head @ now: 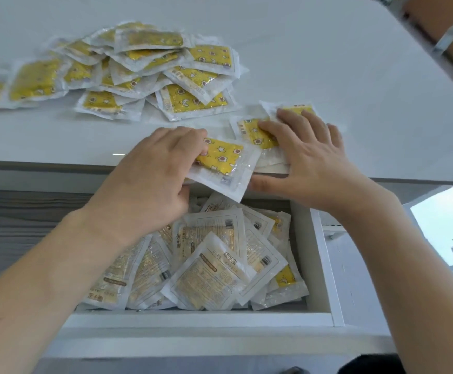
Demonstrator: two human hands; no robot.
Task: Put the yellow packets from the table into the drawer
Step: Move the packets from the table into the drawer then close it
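Yellow star-printed packet in a clear plastic sleeve (224, 164), seen from the head camera, jutted over the near edge of the white glossy table (355, 76), directly above the open white drawer (325, 265). Lay tilted, long axis running from upper left down to lower right, one corner already hanging past the edge. Pinched at its left end by the left hand (152, 179), fingers curled over the top and thumb tucked underneath. Needed only a short drop toward the body to land among the pale, face-down packets heaped in the drawer (214, 265).

Just beside it to the right, two more yellow packets at the table edge (263, 133), pressed flat under the right hand (306, 155), fingers spread and nearly straight, thumb reaching below the table edge; nothing gripped there as far as could be told.

Farther back and to the left, well apart from both hands, a loose pile of yellow packets (144, 68) waited on the table. Judged roughly midway through the job.
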